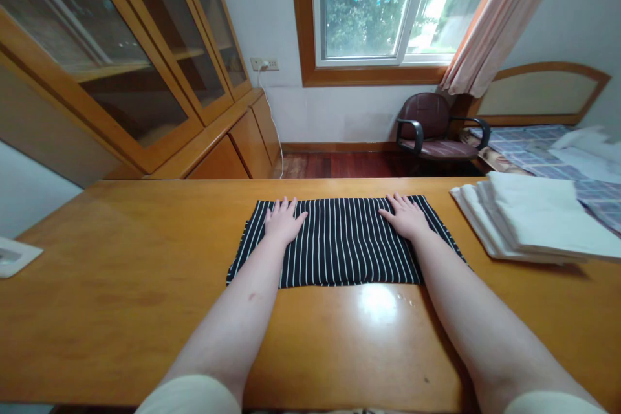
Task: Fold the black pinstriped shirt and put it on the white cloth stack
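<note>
A black cloth with white stripes [339,242] lies folded into a wide rectangle on the wooden table [121,297]. Its stripes run away from me. My left hand [284,221] rests flat on the cloth's left part, fingers spread and pointing to the far edge. On the right part, my right hand [405,215] presses flat too, with its fingers apart and the thumb turned inward. Neither hand grips anything. My forearms cover parts of the cloth's left and right sides.
A stack of folded white cloths [533,213] sits at the table's right. A white object [17,257] is at the left edge. Beyond stand a glass-doored cabinet [194,123], an office chair [431,126] and a bed [538,142] under a window.
</note>
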Demonstrator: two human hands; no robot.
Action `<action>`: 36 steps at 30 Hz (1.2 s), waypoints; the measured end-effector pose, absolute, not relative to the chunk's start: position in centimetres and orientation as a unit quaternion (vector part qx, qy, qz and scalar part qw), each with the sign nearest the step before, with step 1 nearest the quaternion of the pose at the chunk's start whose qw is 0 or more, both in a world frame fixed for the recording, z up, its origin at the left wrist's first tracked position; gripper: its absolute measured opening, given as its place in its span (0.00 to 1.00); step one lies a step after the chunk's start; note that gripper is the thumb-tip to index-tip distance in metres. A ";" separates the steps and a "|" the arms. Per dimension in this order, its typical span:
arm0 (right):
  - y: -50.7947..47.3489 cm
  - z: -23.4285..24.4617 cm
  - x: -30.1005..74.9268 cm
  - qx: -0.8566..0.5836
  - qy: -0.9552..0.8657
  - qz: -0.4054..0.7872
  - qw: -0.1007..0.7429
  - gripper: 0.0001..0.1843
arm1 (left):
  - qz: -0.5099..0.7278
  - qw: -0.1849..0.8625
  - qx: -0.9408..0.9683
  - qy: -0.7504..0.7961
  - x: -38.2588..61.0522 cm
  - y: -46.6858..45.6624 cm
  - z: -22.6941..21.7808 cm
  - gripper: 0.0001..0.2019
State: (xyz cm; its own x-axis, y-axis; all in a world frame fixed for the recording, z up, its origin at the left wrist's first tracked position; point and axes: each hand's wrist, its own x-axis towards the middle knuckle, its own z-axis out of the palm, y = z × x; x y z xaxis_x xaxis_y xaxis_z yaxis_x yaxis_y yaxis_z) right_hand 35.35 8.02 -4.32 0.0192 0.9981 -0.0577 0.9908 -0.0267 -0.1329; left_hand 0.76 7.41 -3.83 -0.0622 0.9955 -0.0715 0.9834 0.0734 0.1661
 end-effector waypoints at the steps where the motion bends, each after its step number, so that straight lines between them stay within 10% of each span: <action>1: 8.1 -4.3 36.0 -0.720 -0.690 0.067 0.027 0.39 | 0.033 0.082 0.667 0.740 0.0 7.6 -3.8 0.37; 13: 7.6 -3.5 36.0 -0.797 -0.596 -0.003 0.100 0.41 | 0.042 0.056 0.635 0.769 -0.5 7.8 -4.1 0.37; 25: -1.9 -1.9 20.4 -0.477 -0.860 0.154 0.100 0.37 | 0.051 0.046 0.639 0.766 -0.7 7.9 -4.6 0.37; 36: -0.8 -4.5 36.1 -0.677 -0.733 0.041 0.038 0.39 | 0.034 0.041 0.636 0.769 -0.5 7.8 -4.3 0.37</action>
State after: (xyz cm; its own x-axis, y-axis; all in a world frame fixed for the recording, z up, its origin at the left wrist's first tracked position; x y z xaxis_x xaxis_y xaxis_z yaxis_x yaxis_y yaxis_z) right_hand 36.15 -0.75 -4.54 -0.0792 0.9969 0.0002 0.9906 0.0787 -0.1116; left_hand -0.48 7.79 -4.26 -0.1864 0.9823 -0.0197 0.9766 0.1875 0.1052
